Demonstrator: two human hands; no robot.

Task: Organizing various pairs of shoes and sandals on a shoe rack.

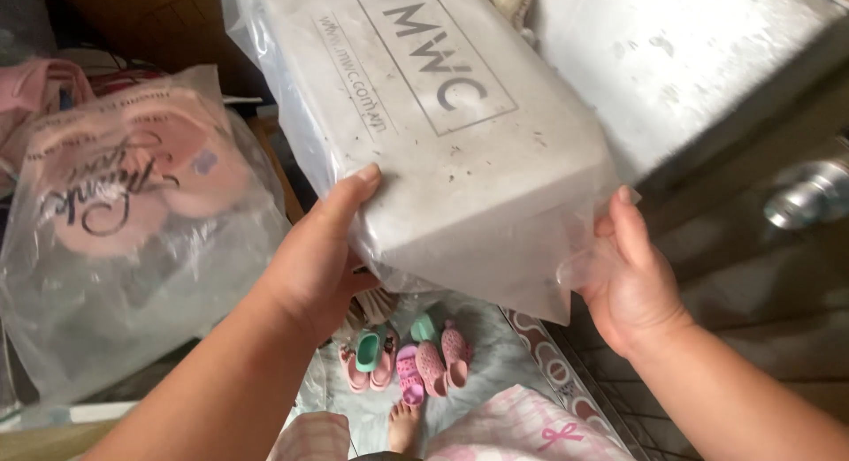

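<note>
Item in hand: grey box [460,134] in a clear plastic bag, dark printed label on top, raised at chest height in front of me. My left hand [323,258] clasps its near left corner, thumb on top; my right hand [628,275] pinches the bag at the right edge. Not yet set down or unwrapped.

Left: clear bag of pink slippers [133,178], dark script lettering. Floor below: small pink and green clogs [411,359].
</note>
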